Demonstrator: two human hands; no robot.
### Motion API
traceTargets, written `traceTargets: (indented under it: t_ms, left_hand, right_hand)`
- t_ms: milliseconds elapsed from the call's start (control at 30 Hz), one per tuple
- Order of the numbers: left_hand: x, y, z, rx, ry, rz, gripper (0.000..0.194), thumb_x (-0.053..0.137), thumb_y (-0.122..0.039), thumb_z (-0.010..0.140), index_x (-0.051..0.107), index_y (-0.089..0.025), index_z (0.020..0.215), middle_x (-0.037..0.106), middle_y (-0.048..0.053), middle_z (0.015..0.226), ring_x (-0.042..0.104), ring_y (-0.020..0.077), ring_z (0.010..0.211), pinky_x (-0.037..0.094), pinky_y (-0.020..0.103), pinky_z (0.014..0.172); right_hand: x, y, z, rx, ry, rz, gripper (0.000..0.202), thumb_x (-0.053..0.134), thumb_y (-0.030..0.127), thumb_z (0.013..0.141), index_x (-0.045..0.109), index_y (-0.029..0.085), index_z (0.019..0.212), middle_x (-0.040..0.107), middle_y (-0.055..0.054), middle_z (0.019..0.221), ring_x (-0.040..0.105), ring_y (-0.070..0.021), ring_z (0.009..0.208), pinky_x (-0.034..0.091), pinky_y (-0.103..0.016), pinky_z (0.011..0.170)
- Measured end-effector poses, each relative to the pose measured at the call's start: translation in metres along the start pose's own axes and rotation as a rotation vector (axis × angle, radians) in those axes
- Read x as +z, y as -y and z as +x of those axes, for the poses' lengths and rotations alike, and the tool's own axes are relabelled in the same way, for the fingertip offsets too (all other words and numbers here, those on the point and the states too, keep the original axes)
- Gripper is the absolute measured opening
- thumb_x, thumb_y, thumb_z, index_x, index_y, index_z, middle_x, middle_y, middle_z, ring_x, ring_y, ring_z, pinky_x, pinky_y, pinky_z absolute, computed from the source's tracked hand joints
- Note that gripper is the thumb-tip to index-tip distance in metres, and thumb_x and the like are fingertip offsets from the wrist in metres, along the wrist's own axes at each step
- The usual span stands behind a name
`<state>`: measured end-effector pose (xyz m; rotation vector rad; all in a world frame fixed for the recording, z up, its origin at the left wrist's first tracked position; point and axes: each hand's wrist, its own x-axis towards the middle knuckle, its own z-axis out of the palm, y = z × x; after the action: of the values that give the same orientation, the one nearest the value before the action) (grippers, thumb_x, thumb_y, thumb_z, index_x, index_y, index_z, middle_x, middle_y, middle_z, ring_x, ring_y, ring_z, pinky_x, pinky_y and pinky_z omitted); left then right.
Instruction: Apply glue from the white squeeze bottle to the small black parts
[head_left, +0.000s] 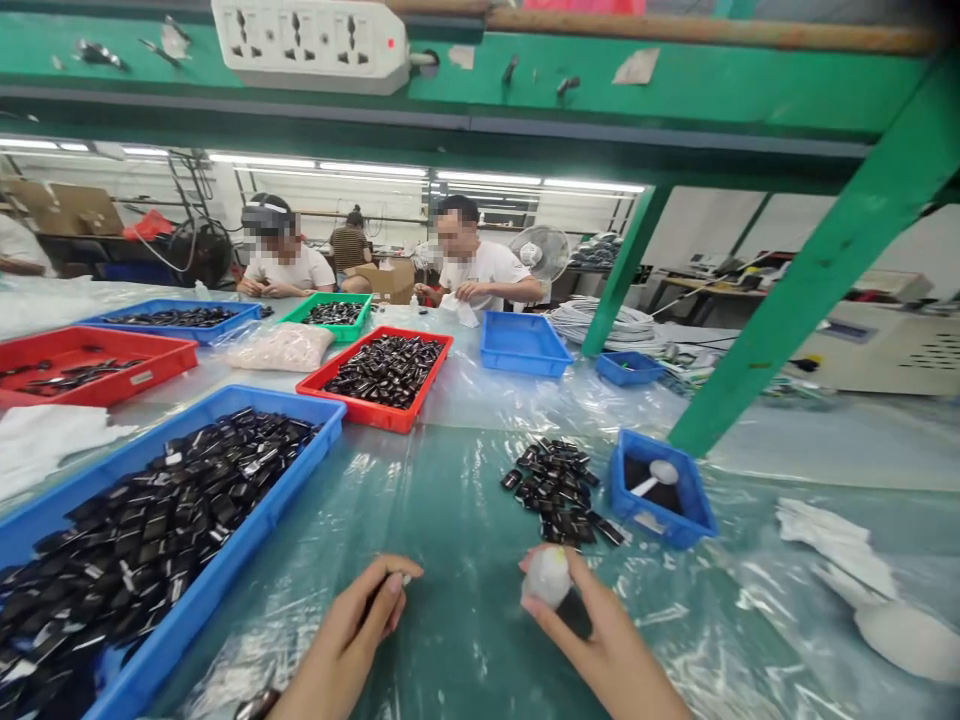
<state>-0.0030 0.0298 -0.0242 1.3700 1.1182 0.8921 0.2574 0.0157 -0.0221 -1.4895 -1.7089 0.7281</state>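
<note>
My left hand [356,625] is closed, thumb against the fingers, over the green table mat. Between its fingers shows a small black part [373,592] with a pale tip, mostly hidden. My right hand [592,625] is wrapped round a white rounded object [547,577], perhaps a wad of cloth or a small bottle seen end-on. Just beyond it lies a loose pile of small glossy black parts [555,485]. To the left of my left hand, a long blue tray [300,500] is heaped with similar black pieces.
A small blue bin [705,515] holds dark material and a white spoon [663,472]. Farther back stand a red tray [390,418] of black parts and a blue tray [525,360]. White cloth [832,540] lies right. A green post [810,290] slants across; co-workers sit opposite.
</note>
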Motion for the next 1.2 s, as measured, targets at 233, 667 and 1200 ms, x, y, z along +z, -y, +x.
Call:
traceTargets:
  t_ms: [233, 667, 1200]
  left_hand:
    - [0.006, -0.007, -0.007, -0.084, -0.058, 0.138, 0.05, 0.032, -0.063, 0.09, 0.055, -0.026, 0.115, 0.057, 0.001, 0.08, 0.054, 0.0203, 0.083, 0.041, 0.028, 0.078]
    - [0.005, -0.001, -0.007, 0.048, -0.104, 0.17, 0.042, 0.048, -0.061, 0.083, 0.06, -0.025, 0.102, 0.061, 0.0, 0.088, 0.055, 0.0192, 0.078, 0.045, 0.024, 0.072]
    - [0.015, -0.002, -0.017, 0.032, -0.074, 0.062, 0.037, 0.05, -0.058, 0.084, 0.06, -0.025, 0.099, 0.062, 0.002, 0.105, 0.051, 0.0234, 0.107, 0.042, 0.023, 0.076]
  right_hand:
    - [0.006, 0.0, -0.01, 0.089, -0.04, 0.162, 0.043, 0.057, 0.045, 0.083, 0.053, 0.025, 0.12, 0.069, -0.009, 0.101, 0.066, -0.0247, 0.09, 0.055, -0.03, 0.069]
    - [0.013, 0.024, -0.018, 0.072, -0.104, 0.404, 0.044, 0.057, 0.059, 0.079, 0.062, 0.025, 0.106, 0.067, -0.005, 0.091, 0.061, -0.0199, 0.075, 0.048, -0.028, 0.065]
    - [0.009, 0.027, -0.019, 0.26, -0.009, 0.576, 0.041, 0.06, 0.061, 0.076, 0.066, 0.027, 0.099, 0.064, -0.001, 0.075, 0.059, -0.0156, 0.065, 0.048, -0.026, 0.067]
